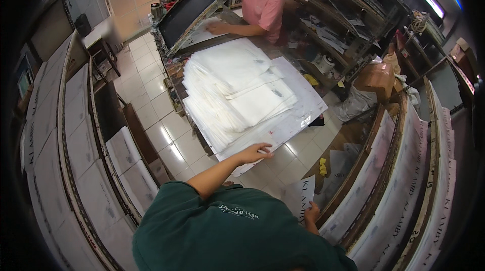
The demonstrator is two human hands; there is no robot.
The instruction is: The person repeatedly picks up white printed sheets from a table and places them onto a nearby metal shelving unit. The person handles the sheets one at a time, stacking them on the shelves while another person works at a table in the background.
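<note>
My left hand (255, 153) hovers at the near edge of the worktable, its fingers apart and nothing in them. Just beyond it lies a broad white board (303, 96) bearing a thick, fanned stack of thin white sheets (222, 69), some with a small grey print. Low at my right side, my right hand (312, 214) is closed on the edge of a white printed sheet (298, 192) with dark lettering. The sheet hangs beside the right-hand rack; what kind of material it is I cannot tell.
Racks with printed sheets curve along my left (81, 144) and right (399, 185). Across the table a person in a pink shirt (262, 10) works beneath a raised, dark screen-printing frame (192, 13). A cardboard box (374, 79) and plastic bags stand at the right.
</note>
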